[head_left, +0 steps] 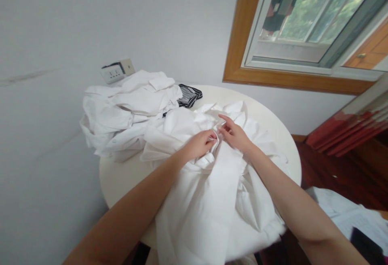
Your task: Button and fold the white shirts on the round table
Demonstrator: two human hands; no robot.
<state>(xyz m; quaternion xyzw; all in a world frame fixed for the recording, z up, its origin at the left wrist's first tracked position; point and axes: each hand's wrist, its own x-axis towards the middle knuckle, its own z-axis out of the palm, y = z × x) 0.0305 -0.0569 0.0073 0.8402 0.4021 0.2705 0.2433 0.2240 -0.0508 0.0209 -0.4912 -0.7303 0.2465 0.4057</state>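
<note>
White garment (224,200) is looking like matt woven cloth, creasing softly. Heaped white clothes (136,99) are showing similar thin, matt fabric; striped cloth (190,95) is looking smooth. Tabletop (118,176) is appearing smooth, faintly satin. Wall (121,18) is looking smooth, matt; socket plate (115,73), hard plastic. Window surround (247,26) is showing varnished wood, pane (321,2) glassy. Floor (315,168) is resembling dark wood; curtain (339,135), cloth.

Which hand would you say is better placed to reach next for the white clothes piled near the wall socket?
Probably the left hand: it is nearer the white clothes, while the right hand is farther away. Both are at the white garment, though, so either would have to leave it first.
</note>
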